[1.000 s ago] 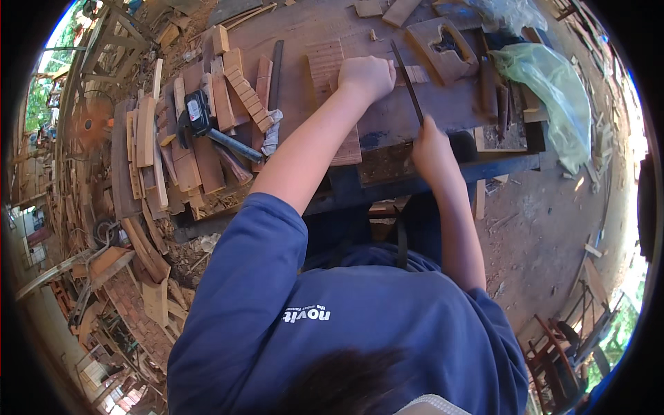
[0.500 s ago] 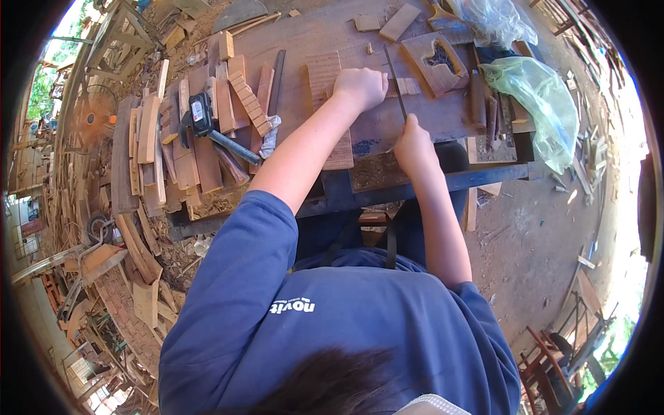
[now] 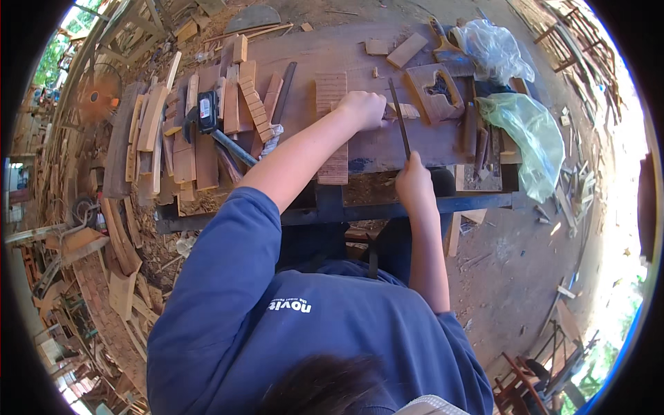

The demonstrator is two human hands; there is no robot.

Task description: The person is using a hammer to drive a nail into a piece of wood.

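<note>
Left hand: fingers look clamped on block, its right end sticking out, likely to steady it and leave that end reachable. Block is mid-desk, right of board. Right hand: fingers clamped on near end of file, probably so the far length stays free across block; contact can't be told. Strips sit left, bags right, both off the working spot.
</note>
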